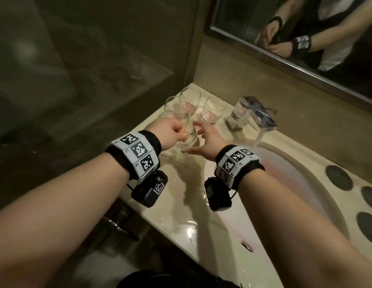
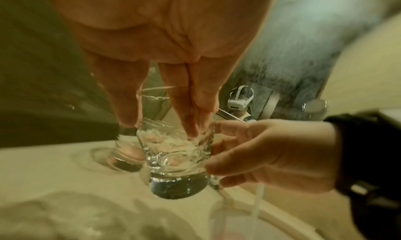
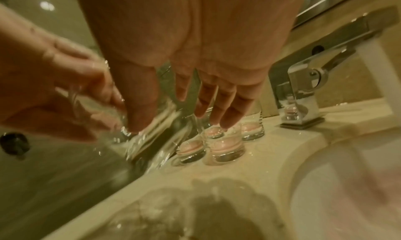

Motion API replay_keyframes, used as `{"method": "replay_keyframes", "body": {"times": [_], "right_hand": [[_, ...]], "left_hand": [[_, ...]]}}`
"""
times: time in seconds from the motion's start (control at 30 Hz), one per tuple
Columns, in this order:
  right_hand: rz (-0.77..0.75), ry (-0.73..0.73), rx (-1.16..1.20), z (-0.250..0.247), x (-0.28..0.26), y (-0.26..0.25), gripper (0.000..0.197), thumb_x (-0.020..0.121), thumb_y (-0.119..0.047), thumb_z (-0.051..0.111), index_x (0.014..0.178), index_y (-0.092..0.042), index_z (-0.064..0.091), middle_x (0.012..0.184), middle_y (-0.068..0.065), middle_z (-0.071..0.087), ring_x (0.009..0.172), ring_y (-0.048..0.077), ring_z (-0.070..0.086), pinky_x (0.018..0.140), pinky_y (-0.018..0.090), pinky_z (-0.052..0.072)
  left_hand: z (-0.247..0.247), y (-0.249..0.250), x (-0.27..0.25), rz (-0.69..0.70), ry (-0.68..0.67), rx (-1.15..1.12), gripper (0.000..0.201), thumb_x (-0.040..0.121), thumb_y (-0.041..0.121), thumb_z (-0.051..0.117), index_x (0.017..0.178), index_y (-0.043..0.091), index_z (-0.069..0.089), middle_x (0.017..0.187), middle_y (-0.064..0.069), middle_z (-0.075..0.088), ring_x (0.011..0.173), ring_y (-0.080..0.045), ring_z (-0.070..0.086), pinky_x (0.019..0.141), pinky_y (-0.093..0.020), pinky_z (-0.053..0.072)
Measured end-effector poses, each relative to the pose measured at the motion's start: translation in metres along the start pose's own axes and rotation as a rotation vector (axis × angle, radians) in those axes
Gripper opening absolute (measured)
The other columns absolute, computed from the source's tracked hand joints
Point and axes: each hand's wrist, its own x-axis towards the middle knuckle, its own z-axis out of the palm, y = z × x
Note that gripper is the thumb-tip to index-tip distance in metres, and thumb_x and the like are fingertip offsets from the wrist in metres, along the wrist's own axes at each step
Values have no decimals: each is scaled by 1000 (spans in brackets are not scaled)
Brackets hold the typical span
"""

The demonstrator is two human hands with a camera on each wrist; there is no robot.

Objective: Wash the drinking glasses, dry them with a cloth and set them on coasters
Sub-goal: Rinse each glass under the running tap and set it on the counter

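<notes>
Head view: left hand (image 1: 170,129) grips tilted glass (image 1: 186,142), mouth toward it; right hand (image 1: 208,140) open, touching its base.

No readable text; wristbands (image 1: 137,151) carry only black-and-white square marker patterns.

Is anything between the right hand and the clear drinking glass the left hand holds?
Nothing visible. The right hand is open right beside the clear drinking glass, which the left hand pinches at its rim; the other clear glasses stand behind it.
</notes>
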Motion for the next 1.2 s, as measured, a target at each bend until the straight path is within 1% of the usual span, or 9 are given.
{"method": "replay_keyframes", "body": {"times": [0.23,0.53,0.63,0.7,0.77,0.87,1.0,1.1,1.2], "right_hand": [[59,83,167,10,15,-1,68,78,-21,74,137,-18,40,131,9,47,111,16,50,91,26,42],[105,70,192,10,28,20,59,81,-18,70,134,-16,44,121,6,55,94,13,52,74,25,44],[90,44,176,9,30,24,56,82,-18,70,132,-15,47,119,6,57,93,13,54,77,23,43],[83,21,176,6,31,27,54,82,-18,69,132,-14,48,117,5,58,95,15,56,79,24,45],[76,6,179,0,30,33,51,83,-18,68,130,-15,49,113,4,60,96,16,57,80,25,45],[60,-4,179,-10,28,43,44,84,-18,67,125,-17,52,104,-2,59,89,12,55,75,22,41],[59,-22,199,-22,22,59,36,84,-17,67,119,-15,57,97,-4,58,86,12,54,68,20,41],[69,-42,195,-34,16,76,32,85,-17,66,116,-14,59,95,-3,59,84,12,55,66,20,43],[106,-63,198,-41,8,98,31,86,-14,64,116,-11,58,92,-1,59,83,13,55,71,23,43]], "left_hand": [[-16,-33,6,-87,-35,506,20,95,29,45,101,20,63,102,-3,64,93,-23,57,78,-32,45],[-4,-60,26,-190,-52,667,17,89,20,47,94,20,64,90,-5,43,82,-23,49,69,-30,38],[-2,-54,25,-180,-29,699,18,90,25,47,97,23,64,95,-5,50,91,-24,51,82,-36,44],[-1,-47,22,-178,11,775,19,93,32,46,99,27,63,102,-2,59,108,-23,51,111,-49,20],[1,-36,18,-174,105,801,24,91,41,48,108,29,60,114,0,58,121,-23,44,114,-50,4],[8,-15,17,-70,225,766,44,88,43,53,127,23,48,129,-4,46,122,-27,37,104,-44,26],[34,18,39,90,174,585,51,88,28,58,134,17,40,137,-6,37,117,-27,45,95,-40,43],[59,38,66,65,70,554,51,89,21,56,137,18,37,145,-5,31,117,-28,49,90,-42,48],[75,47,89,-22,12,517,43,91,18,50,134,22,43,130,-9,50,111,-30,53,85,-40,47]]}}
